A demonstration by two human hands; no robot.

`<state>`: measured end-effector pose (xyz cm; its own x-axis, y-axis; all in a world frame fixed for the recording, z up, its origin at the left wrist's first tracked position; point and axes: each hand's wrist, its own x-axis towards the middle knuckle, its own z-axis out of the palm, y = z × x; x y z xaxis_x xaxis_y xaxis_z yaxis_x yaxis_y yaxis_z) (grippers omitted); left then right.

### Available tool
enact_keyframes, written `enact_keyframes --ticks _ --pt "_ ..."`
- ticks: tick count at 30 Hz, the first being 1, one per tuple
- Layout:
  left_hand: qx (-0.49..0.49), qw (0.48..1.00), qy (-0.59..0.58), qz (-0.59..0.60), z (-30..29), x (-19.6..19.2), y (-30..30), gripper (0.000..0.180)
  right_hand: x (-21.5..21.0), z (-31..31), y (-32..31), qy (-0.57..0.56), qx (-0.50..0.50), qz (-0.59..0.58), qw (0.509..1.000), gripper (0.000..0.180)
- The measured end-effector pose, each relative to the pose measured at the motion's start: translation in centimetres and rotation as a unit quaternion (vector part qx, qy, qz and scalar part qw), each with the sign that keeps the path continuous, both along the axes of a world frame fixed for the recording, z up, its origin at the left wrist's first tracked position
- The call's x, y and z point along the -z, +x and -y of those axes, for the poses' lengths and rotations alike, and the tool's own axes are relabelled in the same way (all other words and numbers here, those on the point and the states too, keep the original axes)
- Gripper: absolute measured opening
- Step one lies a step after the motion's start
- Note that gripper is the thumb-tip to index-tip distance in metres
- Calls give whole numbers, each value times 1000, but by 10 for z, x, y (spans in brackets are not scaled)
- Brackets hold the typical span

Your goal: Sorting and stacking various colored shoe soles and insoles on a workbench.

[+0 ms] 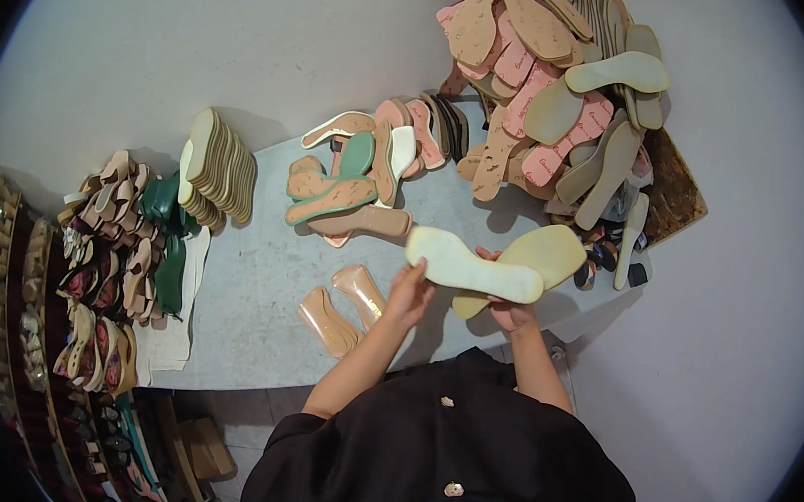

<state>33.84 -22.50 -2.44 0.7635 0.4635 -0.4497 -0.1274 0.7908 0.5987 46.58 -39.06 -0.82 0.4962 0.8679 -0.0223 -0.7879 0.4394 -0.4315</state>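
Observation:
My left hand [410, 289] grips the near edge of a pale cream shoe insole [472, 266] held flat above the grey table [258, 277]. My right hand [509, 311] holds a second, yellowish insole [538, 257] that lies crossed beneath the first. Both hands sit close together over the table's front right part. Two clear tan soles [341, 308] lie on the table just left of my left hand.
A tall heap of pink, tan and cream insoles [557, 84] fills the table's far right. A mixed cluster with green-edged soles [355, 186] lies mid-table. A stack of cream soles [220, 166] and sandal uppers [124, 248] sit at left. Racks of straps [2, 295] line the left edge.

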Motion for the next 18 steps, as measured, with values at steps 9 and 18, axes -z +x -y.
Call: enact_keyframes --ticks 9,18 --pt "-134 972 186 -50 -49 -32 -15 38 6 35 13 -390 81 209 893 68" --pt "-32 853 481 -201 -21 62 1 52 10 18 -1 -403 78 267 872 51"
